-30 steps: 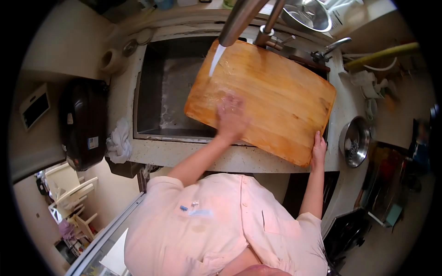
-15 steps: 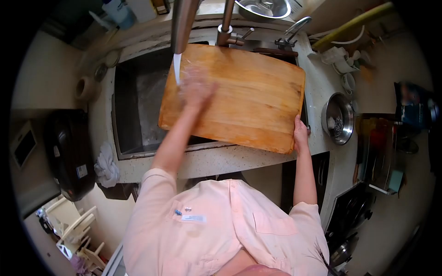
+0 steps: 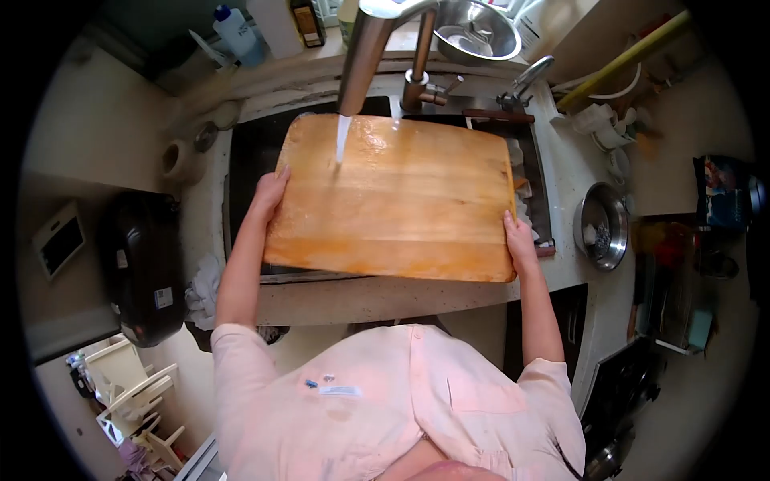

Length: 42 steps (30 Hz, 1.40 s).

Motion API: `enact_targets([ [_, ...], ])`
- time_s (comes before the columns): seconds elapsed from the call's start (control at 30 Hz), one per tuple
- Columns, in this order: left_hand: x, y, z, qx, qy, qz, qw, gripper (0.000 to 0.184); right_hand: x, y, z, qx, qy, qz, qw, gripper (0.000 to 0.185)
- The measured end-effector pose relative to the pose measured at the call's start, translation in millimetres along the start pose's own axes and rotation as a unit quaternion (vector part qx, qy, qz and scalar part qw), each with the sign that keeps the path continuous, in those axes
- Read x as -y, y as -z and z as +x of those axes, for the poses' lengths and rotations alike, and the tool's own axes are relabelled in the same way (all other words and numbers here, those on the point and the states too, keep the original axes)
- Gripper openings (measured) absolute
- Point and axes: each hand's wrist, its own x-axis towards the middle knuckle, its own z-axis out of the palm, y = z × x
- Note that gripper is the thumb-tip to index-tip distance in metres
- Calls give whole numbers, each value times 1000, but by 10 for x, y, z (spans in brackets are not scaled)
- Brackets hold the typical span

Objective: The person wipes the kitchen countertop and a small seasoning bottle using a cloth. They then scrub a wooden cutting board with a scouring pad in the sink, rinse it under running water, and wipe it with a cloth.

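Observation:
A large wooden cutting board [image 3: 393, 200], wet and shiny near its far edge, is held over the sink [image 3: 241, 192]. My left hand [image 3: 270, 191] is closed on its left edge, and my right hand [image 3: 520, 239] grips the right edge lower down. Both sets of fingers are partly hidden behind the wood. From the faucet [image 3: 365, 68] a stream of water [image 3: 342, 138] falls onto the board's upper left part. Most of the sink basin is covered by the board.
On the right counter stands a metal bowl [image 3: 601, 226] with something in it. Another metal bowl [image 3: 477, 32] sits behind the faucet, and a smaller curved tap [image 3: 529, 80] rises at the back right. Bottles [image 3: 237, 34] line the back ledge. A white cloth [image 3: 203, 290] lies at the left counter edge.
My left hand has gone from the board's upper left face to its left edge and taken hold there. The board has levelled out and shifted slightly left relative to the sink.

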Motion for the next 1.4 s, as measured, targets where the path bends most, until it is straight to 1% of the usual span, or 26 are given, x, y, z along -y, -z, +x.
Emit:
enact_targets([
  [0.07,-99,354,-285,13,28,25,999,38,212,-135,-81,56,4,22,998,35],
  [0.13,-147,640,-548,87,53,-24,994,36,350,-193,-117,127,2,31,991,34],
  [0.17,-157,748,-688,125,66,-50,989,37,501,-180,-153,165,-22,21,986,32],
  [0.2,-178,832,-840,129,41,-56,989,38,634,-163,-196,195,5,-8,981,37],
  [0.27,-210,952,-1073,139,-11,-67,988,45,956,-175,-384,144,32,4,989,46],
  [0.3,-163,996,-1098,125,-28,-107,986,46,1107,-105,-397,189,14,-14,982,51],
  [0.37,-33,1059,-1107,98,-62,-187,975,49,1209,27,-320,240,-31,-10,970,43],
  [0.4,-29,1064,-1145,130,-63,-268,953,48,1275,99,-288,267,-40,-26,963,41],
  [0.47,-34,1036,-1219,194,-64,-422,883,44,1276,232,-189,296,-46,6,954,41],
  [0.5,-11,1019,-1207,213,-67,-445,867,46,1285,259,-167,310,-49,23,949,41],
  [0.6,-40,850,-1238,162,-138,-466,859,57,1471,335,-271,345,-121,207,907,45],
  [0.63,-74,768,-1238,81,-129,-466,872,64,1510,338,-290,348,-131,262,891,50],
  [0.73,93,674,-1086,79,-194,-507,836,63,1483,305,-336,404,-35,366,838,52],
  [0.77,160,661,-1037,73,-161,-532,828,60,1505,269,-397,368,-39,405,836,53],
  [0.87,353,656,-915,101,-157,-571,799,54,1390,169,-381,335,139,208,908,52],
  [0.9,395,644,-908,109,-159,-582,790,50,1414,152,-427,299,196,90,930,52],
  [0.93,438,638,-921,95,-154,-579,795,50,1468,121,-464,268,249,11,930,48],
  [1.0,397,614,-1005,68,-141,-571,806,48,1557,72,-556,197,347,-144,906,40],
  [1.03,453,635,-993,90,-151,-571,802,47,1620,69,-597,185,308,-153,921,34],
  [1.1,473,661,-964,133,-180,-571,790,46,1579,95,-508,142,362,-193,901,34],
  [1.13,469,654,-944,100,-199,-556,801,45,1546,115,-459,121,388,-212,889,35],
  [1.2,172,572,-1052,22,-236,-529,815,44,1568,121,-327,162,416,-148,882,32],
  [1.27,137,659,-1045,22,-334,-418,844,47,1614,198,-280,188,423,-116,879,30],
  [1.33,197,767,-1062,73,-347,-522,776,49,1674,368,-297,206,418,-120,877,28],
  [1.37,-34,725,-1303,15,-279,-568,775,58,1619,579,-262,175,353,-116,912,28],
  [1.4,-92,706,-1446,2,-304,-528,793,61,1551,824,-195,143,286,-111,941,27],
])
